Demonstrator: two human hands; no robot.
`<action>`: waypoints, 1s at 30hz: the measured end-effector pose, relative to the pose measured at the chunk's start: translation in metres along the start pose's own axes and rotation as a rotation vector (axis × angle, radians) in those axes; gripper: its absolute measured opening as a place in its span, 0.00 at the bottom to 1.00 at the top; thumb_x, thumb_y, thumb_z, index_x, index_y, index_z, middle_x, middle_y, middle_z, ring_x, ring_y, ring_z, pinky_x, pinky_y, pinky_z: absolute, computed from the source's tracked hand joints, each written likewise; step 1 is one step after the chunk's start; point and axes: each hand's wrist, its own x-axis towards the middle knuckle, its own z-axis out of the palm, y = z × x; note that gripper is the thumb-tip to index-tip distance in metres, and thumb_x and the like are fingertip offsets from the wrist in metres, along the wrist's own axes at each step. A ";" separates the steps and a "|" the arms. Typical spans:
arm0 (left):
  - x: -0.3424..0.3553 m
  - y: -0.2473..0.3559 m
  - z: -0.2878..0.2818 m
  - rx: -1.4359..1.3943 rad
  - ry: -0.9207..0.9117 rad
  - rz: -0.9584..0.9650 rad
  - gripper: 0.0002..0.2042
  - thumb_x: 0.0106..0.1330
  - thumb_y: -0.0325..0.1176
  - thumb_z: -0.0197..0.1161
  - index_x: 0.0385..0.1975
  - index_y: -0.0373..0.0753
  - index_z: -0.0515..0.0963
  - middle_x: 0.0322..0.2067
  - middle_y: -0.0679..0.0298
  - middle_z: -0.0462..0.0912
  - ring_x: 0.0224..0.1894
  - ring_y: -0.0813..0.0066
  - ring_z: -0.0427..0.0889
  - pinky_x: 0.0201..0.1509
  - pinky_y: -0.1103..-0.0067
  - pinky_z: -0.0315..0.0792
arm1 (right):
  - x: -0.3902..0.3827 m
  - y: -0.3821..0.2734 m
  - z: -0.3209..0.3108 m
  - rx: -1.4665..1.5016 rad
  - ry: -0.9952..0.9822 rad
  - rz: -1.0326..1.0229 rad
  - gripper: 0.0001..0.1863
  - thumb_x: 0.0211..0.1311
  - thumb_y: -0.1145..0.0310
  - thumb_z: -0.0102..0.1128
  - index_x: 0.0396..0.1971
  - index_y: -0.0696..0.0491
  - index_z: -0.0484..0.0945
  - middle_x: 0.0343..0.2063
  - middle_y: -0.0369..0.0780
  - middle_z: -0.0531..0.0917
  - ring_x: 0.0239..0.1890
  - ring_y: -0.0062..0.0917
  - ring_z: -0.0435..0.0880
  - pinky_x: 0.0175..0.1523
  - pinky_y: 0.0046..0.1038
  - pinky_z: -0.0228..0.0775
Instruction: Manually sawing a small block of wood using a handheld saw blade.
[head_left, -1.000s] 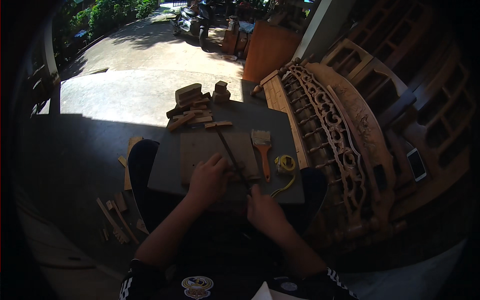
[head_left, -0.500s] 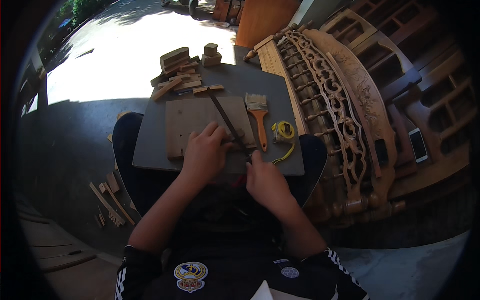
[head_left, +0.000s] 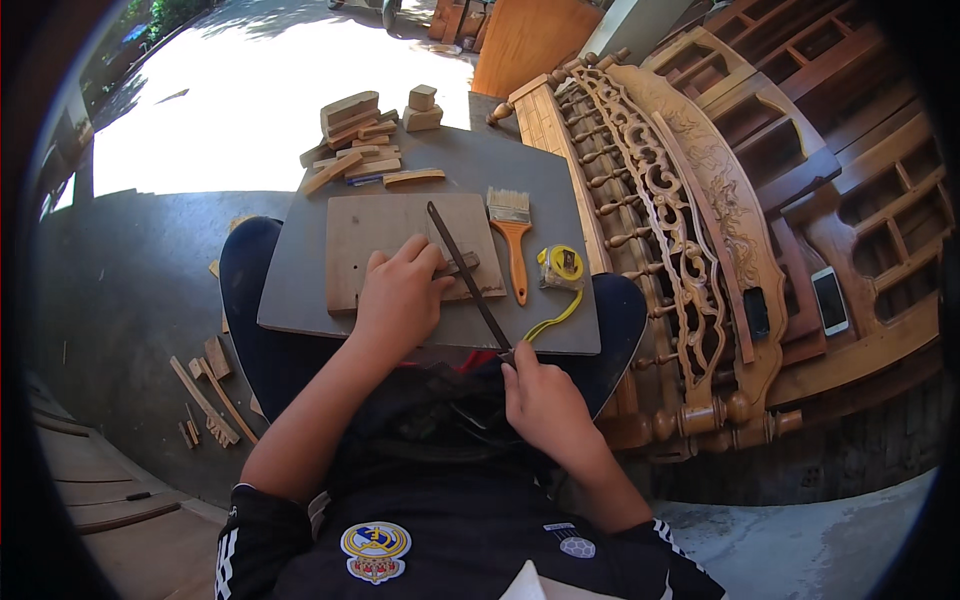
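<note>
On the lap board [head_left: 300, 300], a grey flat panel resting across the person's knees, I record a rectangular wooden plank [head_left: 370, 235] lying flat. My left hand [head_left: 400, 295] presses down on the plank's near right portion, fingers spread and extended flat, pinning a small wooden piece [head_left: 462, 265] that juts out just past the fingertips. My right hand [head_left: 540, 400] sits at the board's near edge, curled closed around the lower end of a long dark file [head_left: 465, 270]. I note the file running diagonally up and to the left from that hand, crossing over the small wooden piece and ending above the plank's upper right part.

Just right of the plank, I observe a paintbrush [head_left: 513, 235] with an orange handle lying on the board, bristles pointing away from the person. Beside it sits a yellow tape measure [head_left: 562, 265] with a short length of tape pulled out toward the near edge. At the board's far end I log a stack of wooden offcuts [head_left: 355, 130]. A carved wooden panel [head_left: 670, 200] lies well to the right of the board.
</note>
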 end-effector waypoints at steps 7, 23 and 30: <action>0.000 0.005 -0.001 0.068 -0.010 -0.040 0.07 0.60 0.31 0.72 0.34 0.41 0.79 0.36 0.64 0.81 0.38 0.57 0.82 0.44 0.66 0.65 | 0.060 -0.013 0.007 -0.019 0.070 -0.083 0.11 0.75 0.67 0.51 0.42 0.60 0.66 0.21 0.57 0.82 0.29 0.58 0.85 0.34 0.54 0.78; -0.007 -0.001 -0.011 0.057 0.129 -0.027 0.07 0.61 0.30 0.70 0.38 0.42 0.84 0.39 0.63 0.83 0.47 0.58 0.81 0.53 0.64 0.66 | 0.074 -0.029 0.018 0.003 0.032 -0.032 0.12 0.75 0.67 0.51 0.45 0.62 0.67 0.24 0.59 0.84 0.32 0.59 0.86 0.37 0.55 0.78; -0.008 -0.012 -0.001 -0.004 0.166 -0.026 0.07 0.62 0.28 0.70 0.38 0.38 0.83 0.37 0.59 0.82 0.41 0.53 0.82 0.47 0.64 0.72 | 0.075 -0.027 0.021 -0.011 0.030 -0.040 0.12 0.75 0.67 0.52 0.45 0.62 0.67 0.24 0.58 0.84 0.32 0.58 0.86 0.37 0.55 0.78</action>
